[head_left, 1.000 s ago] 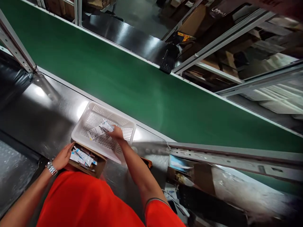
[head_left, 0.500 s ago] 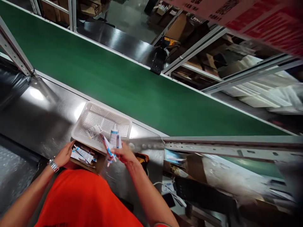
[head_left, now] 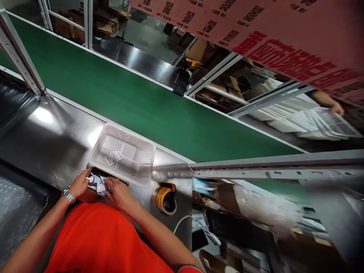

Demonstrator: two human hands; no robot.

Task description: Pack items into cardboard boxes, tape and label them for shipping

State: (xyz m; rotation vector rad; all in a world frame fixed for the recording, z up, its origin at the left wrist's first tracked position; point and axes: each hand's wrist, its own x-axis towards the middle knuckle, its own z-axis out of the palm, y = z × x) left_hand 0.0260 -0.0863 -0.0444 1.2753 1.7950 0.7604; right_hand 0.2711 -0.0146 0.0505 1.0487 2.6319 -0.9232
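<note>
My left hand [head_left: 80, 184] rests against the left side of a small brown cardboard box [head_left: 91, 194] at the near edge of the steel table, fingers curled on its rim. My right hand [head_left: 118, 192] lies over the box's right part, fingers closed around white and blue tubes [head_left: 97, 184] inside it. Just beyond the box stands a white perforated plastic basket [head_left: 142, 171] holding a paper slip [head_left: 113, 157]. A metal watch is on my left wrist.
A green conveyor belt [head_left: 136, 106] runs diagonally behind the steel table [head_left: 42, 132]. An orange tape dispenser [head_left: 165, 197] sits right of my hands. A metal rail [head_left: 256, 170] crosses at right. Another person's hand [head_left: 335, 108] holds a basket far right. A red printed sign hangs overhead.
My right hand took tubes out of the white basket, lifted them, and has come down with them into the cardboard box. My left hand stayed at the box. The view tilted upward.
</note>
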